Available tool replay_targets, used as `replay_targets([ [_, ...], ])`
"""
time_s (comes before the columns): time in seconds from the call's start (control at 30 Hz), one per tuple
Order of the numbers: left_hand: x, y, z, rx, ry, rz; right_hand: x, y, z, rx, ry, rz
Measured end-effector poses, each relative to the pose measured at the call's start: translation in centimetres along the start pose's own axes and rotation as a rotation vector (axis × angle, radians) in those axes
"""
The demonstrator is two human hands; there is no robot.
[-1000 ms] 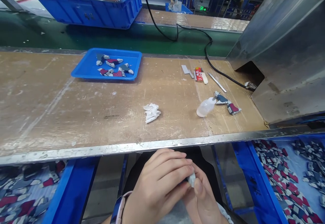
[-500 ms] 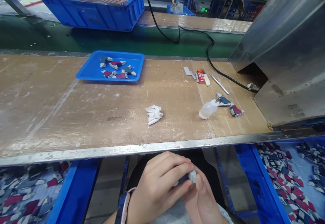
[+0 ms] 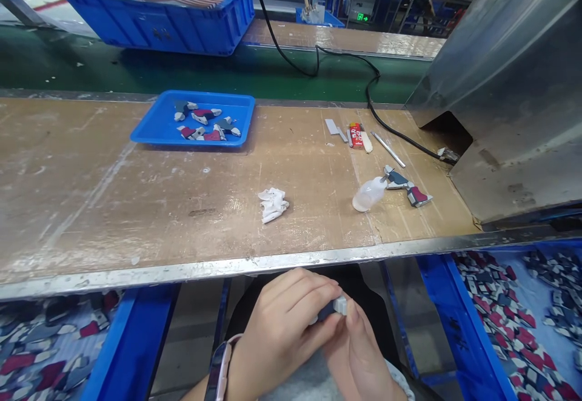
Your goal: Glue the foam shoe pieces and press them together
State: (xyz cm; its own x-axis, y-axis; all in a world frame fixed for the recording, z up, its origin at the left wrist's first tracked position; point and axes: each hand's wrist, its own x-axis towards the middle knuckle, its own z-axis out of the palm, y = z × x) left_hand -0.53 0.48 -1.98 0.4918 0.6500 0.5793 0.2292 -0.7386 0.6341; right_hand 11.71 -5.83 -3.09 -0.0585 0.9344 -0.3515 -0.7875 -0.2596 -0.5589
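Close to my lap, just under the table edge, a small dark-blue and white moulded piece [image 3: 339, 306] is held between both hands. My left hand [image 3: 288, 322] is closed around its dark part, with the fingers covering most of it. The thumb of my right hand [image 3: 364, 349] presses by the white end, and the fingers behind are partly hidden. On the table in front lies a crumpled white cloth [image 3: 273, 204]. To its right a translucent squeeze bottle [image 3: 368, 194] leans with its thin nozzle over a blue and white piece [image 3: 396, 178]. A maroon and white piece [image 3: 418, 196] lies beside that.
A blue tray [image 3: 148, 133] holds several similar pieces. Blue bins of pieces stand below the table at left [image 3: 111, 340] and right [image 3: 454, 328]. A red packet [image 3: 356, 136], a metal rod [image 3: 388, 149], a black cable [image 3: 395, 129] and a metal housing [image 3: 509, 116] are at right.
The held piece has shifted slightly left and up and turned a little, so more of its white end shows. Both hands still grip it. The whole view has moved slightly.
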Motion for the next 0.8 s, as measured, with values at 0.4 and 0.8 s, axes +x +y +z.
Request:
replay_targets([
  [0.4,0.03,0.15,-0.20,0.010,-0.007,0.012,-0.04,-0.10,0.39,-0.024,0.009,0.007],
  [0.8,0.34,0.49,-0.18,-0.002,0.027,0.045,-0.38,-0.15,0.41,-0.087,0.116,-0.032],
])
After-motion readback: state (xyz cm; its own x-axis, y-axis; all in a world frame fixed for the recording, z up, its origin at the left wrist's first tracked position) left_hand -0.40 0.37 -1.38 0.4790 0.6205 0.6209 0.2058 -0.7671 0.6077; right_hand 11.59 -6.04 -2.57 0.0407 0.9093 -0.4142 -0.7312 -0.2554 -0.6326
